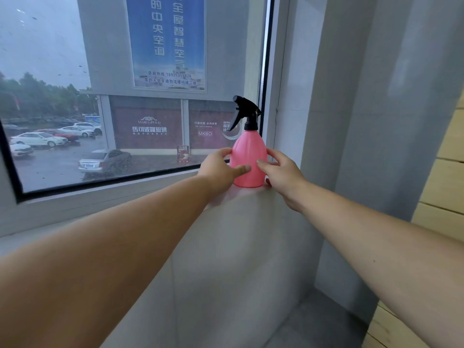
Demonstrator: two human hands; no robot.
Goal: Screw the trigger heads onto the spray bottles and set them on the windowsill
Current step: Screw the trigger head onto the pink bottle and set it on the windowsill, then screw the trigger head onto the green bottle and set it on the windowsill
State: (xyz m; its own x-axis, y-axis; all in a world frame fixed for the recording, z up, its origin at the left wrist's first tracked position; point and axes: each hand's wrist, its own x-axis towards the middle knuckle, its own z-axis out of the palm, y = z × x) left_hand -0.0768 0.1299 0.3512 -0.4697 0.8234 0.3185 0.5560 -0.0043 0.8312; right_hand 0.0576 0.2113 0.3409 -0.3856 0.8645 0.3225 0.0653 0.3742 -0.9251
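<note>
Pink spray bottle: opaque plastic, ribbed bulb-shaped body narrowing to the neck, upright, base flat on the windowsill at its far right end, just beside the window frame. Black trigger head seated on the neck, looks straight, nozzle and lever pointing left. Bottle sits between both hands: left hand against its left side with the thumb across the front, right hand against its right side, thumb on the front lower body. No second bottle in view.
</note>
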